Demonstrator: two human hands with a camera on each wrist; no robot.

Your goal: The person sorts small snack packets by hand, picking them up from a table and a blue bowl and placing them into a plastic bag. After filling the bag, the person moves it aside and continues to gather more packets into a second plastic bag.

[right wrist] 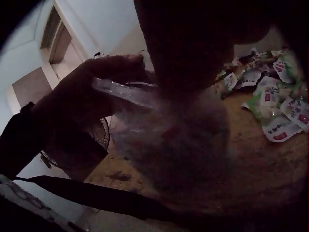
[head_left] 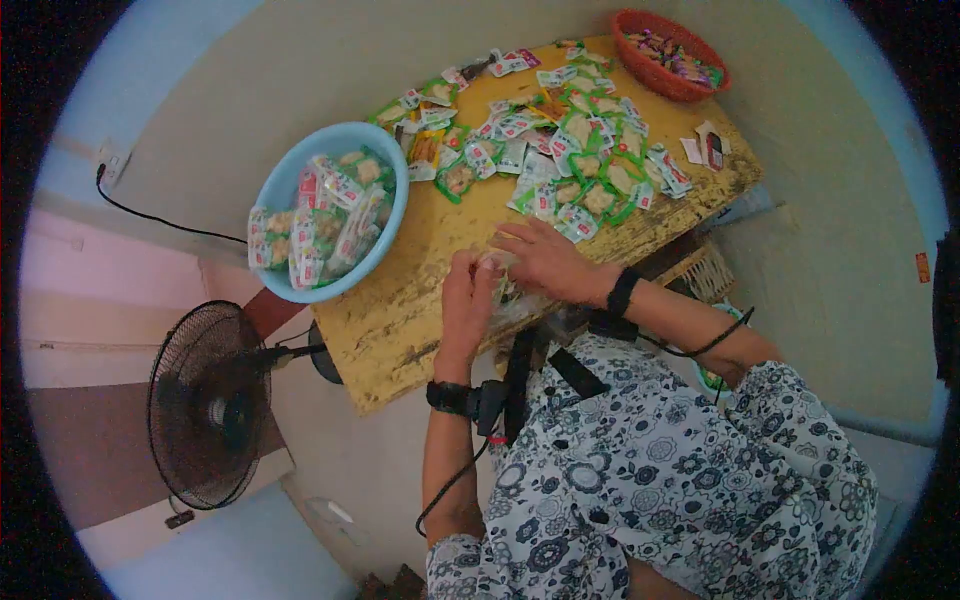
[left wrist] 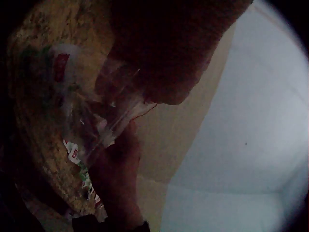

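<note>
A clear plastic bag (head_left: 515, 310) hangs between my two hands at the table's near edge, small packets showing dimly through it. My left hand (head_left: 470, 300) pinches the bag at its mouth, with the thumb and fingers close together. On the other side my right hand (head_left: 552, 262) holds the bag's upper edge, its knuckles raised and its fingertips near the left thumb. The right wrist view shows the bag's folded rim (right wrist: 123, 92) at the left fingers. In the left wrist view the film (left wrist: 108, 128) stretches between both hands, which look very dark there.
Many small snack packets (head_left: 590, 165) lie across the yellow worn table (head_left: 385, 345). A light blue basin (head_left: 400, 200) with filled clear bags stands at left, and a red basket (head_left: 625, 50) of wrapped pieces at the back right. A black fan (head_left: 215, 405) is beside the table.
</note>
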